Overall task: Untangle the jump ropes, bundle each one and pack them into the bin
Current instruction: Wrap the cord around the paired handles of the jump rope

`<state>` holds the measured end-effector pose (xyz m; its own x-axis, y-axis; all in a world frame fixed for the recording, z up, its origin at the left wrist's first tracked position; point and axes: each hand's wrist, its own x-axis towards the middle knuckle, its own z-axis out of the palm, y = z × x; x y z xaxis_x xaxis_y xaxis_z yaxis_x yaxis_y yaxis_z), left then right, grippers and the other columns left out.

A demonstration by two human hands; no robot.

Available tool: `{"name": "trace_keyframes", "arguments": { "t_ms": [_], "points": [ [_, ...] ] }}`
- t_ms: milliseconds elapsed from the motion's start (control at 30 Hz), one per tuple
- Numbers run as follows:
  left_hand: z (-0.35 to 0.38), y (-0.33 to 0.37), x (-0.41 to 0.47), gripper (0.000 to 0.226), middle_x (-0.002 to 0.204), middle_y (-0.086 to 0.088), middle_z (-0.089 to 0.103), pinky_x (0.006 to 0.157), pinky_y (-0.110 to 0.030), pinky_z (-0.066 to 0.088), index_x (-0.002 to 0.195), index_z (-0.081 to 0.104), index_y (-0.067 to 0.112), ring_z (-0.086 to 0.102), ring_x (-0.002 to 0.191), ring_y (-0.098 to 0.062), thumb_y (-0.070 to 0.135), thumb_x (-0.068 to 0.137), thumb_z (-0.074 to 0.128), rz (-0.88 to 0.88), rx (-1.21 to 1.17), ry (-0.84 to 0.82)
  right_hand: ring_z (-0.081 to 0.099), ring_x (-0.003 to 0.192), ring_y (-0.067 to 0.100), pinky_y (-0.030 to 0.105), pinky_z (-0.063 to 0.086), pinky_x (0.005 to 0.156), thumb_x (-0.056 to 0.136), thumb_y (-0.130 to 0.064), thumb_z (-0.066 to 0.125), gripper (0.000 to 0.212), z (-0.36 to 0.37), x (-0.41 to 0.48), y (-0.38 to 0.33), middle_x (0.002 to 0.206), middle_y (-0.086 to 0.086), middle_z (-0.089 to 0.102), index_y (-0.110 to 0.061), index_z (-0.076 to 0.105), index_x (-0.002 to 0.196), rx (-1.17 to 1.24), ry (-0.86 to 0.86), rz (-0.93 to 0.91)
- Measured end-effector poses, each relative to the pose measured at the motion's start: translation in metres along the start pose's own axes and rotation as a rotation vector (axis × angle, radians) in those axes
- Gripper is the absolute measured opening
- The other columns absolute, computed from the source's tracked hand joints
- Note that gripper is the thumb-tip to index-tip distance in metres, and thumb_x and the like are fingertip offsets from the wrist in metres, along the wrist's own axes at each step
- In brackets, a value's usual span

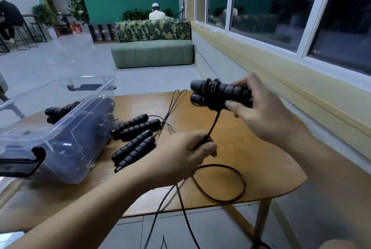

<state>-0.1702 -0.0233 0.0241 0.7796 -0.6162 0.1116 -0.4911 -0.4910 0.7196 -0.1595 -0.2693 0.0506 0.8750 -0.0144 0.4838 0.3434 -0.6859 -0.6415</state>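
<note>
My right hand [261,108] grips a pair of black foam jump-rope handles [216,93] held side by side above the table, with black cord wound round them. From that bundle the cord [213,124] runs down into my left hand [186,152], which pinches it. Below my left hand the loose cord [230,184] loops over the wooden table [261,158] and hangs off the front edge. Two more pairs of black handles [134,140] lie on the table beside a clear plastic bin [60,128]. Inside the bin rests a bundled rope [60,111].
The bin stands tilted at the table's left side, its black latch [24,164] facing me. Thin cords [172,106] from the lying handles stretch toward the table's far edge. A windowed wall runs along the right. A green sofa and seated people are far behind.
</note>
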Motion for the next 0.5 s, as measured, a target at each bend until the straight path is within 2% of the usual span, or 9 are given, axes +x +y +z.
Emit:
{"name": "trace_keyframes", "arguments": {
  "t_ms": [67, 133, 233, 300, 400, 500],
  "points": [
    [-0.005, 0.002, -0.001, 0.024, 0.059, 0.02, 0.055, 0.058, -0.023, 0.036, 0.097, 0.071, 0.025, 0.051, 0.056, 0.0, 0.038, 0.109, 0.055, 0.031, 0.087, 0.018, 0.068, 0.09, 0.012, 0.032, 0.05, 0.074, 0.097, -0.028, 0.078, 0.031, 0.009, -0.002, 0.002, 0.105, -0.011, 0.066, -0.031, 0.055, 0.118, -0.081, -0.074, -0.024],
    [-0.012, 0.005, -0.003, 0.024, 0.066, 0.025, 0.058, 0.058, -0.019, 0.034, 0.095, 0.072, 0.027, 0.053, 0.062, 0.001, 0.037, 0.109, 0.056, 0.068, 0.166, 0.049, 0.067, 0.088, 0.011, 0.033, 0.052, 0.074, 0.095, -0.028, 0.08, 0.032, 0.016, -0.003, 0.004, 0.103, -0.012, 0.066, -0.032, 0.057, 0.116, -0.106, -0.133, -0.025],
    [-0.022, 0.005, -0.005, 0.022, 0.074, 0.013, 0.065, 0.061, -0.029, 0.043, 0.092, 0.072, 0.03, 0.058, 0.067, -0.009, 0.039, 0.107, 0.058, 0.13, 0.194, 0.124, 0.068, 0.076, 0.01, 0.033, 0.054, 0.067, 0.095, -0.029, 0.081, 0.03, 0.021, -0.007, 0.001, 0.096, -0.009, 0.068, -0.033, 0.058, 0.113, -0.082, -0.238, 0.011],
    [-0.029, 0.001, -0.004, 0.022, 0.075, 0.006, 0.067, 0.062, -0.036, 0.046, 0.089, 0.071, 0.031, 0.06, 0.067, -0.014, 0.04, 0.106, 0.06, 0.145, 0.168, 0.198, 0.07, 0.07, 0.013, 0.037, 0.059, 0.063, 0.097, -0.027, 0.08, 0.028, 0.022, -0.009, -0.003, 0.092, -0.006, 0.071, -0.031, 0.058, 0.113, -0.047, -0.306, 0.01],
    [-0.04, -0.007, -0.001, 0.02, 0.069, 0.012, 0.067, 0.056, -0.025, 0.045, 0.084, 0.069, 0.029, 0.061, 0.062, -0.005, 0.034, 0.103, 0.066, 0.153, 0.08, 0.33, 0.072, 0.07, 0.018, 0.04, 0.062, 0.062, 0.099, -0.025, 0.077, 0.025, 0.02, -0.014, -0.014, 0.09, 0.0, 0.073, -0.029, 0.058, 0.116, 0.01, -0.424, -0.023],
    [-0.049, -0.015, 0.002, 0.02, 0.067, 0.003, 0.063, 0.058, -0.025, 0.044, 0.081, 0.07, 0.027, 0.055, 0.062, -0.005, 0.04, 0.095, 0.074, 0.162, 0.001, 0.412, 0.073, 0.075, 0.017, 0.04, 0.063, 0.065, 0.1, -0.023, 0.076, 0.026, 0.017, -0.02, -0.025, 0.093, 0.0, 0.073, -0.027, 0.059, 0.119, 0.059, -0.546, -0.031]
  ]
}}
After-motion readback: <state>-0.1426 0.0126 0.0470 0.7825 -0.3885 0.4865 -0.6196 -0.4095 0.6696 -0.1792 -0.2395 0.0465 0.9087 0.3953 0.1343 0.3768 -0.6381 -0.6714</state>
